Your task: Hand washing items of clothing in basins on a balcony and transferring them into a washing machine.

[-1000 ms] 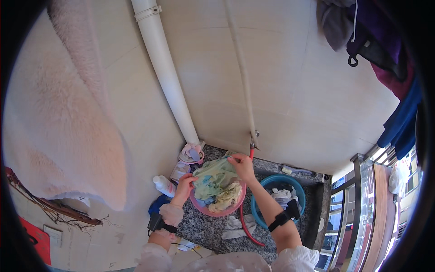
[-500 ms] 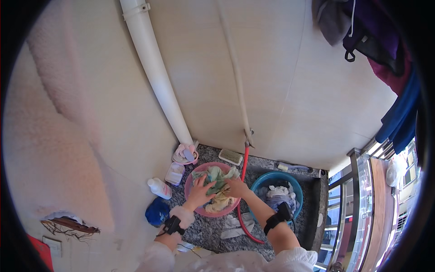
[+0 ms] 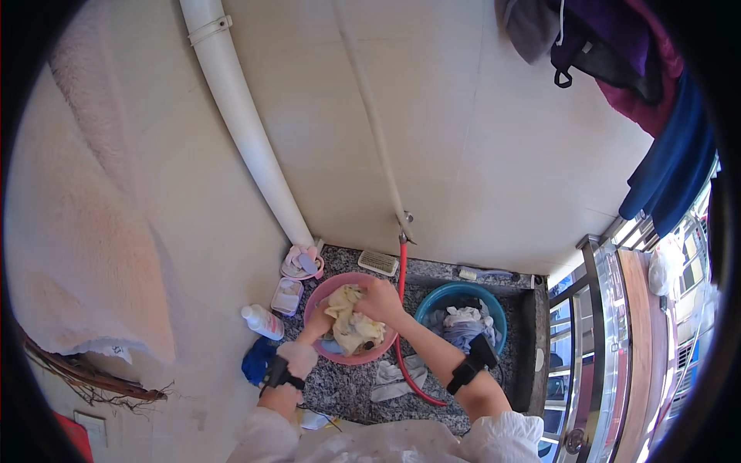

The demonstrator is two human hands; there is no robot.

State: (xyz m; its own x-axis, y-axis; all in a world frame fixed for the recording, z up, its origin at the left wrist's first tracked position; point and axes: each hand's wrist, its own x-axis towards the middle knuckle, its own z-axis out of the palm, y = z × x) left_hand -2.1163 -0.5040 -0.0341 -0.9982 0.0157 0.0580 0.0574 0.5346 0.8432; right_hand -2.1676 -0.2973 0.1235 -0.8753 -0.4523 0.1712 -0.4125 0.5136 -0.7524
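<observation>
A crumpled pale yellow cloth (image 3: 356,335) lies bunched in the pink basin (image 3: 312,309). On the basin's right side, my right hand (image 3: 377,299) is closed on this cloth, knuckles up. My left hand (image 3: 315,324) reaches in at the left, beneath the raised part of the cloth, which hides its fingers. A bit of light blue fabric (image 3: 332,346) shows low in the basin. Just to the right stands a blue basin (image 3: 500,316) with white and grey-blue wet clothes (image 3: 467,326) in it.
A red hose (image 3: 400,285) runs down from the wall tap between the basins. Around them are a scrubbing brush (image 3: 378,262), another brush (image 3: 486,273), a soap box (image 3: 286,297), a white bottle (image 3: 262,321), a blue bag-like bundle (image 3: 258,361) and white gloves (image 3: 397,378).
The green cloth that lay on top has gone from sight, and the yellow cloth is now gathered up. My right hand has closed, while my left has sunk under the cloth.
</observation>
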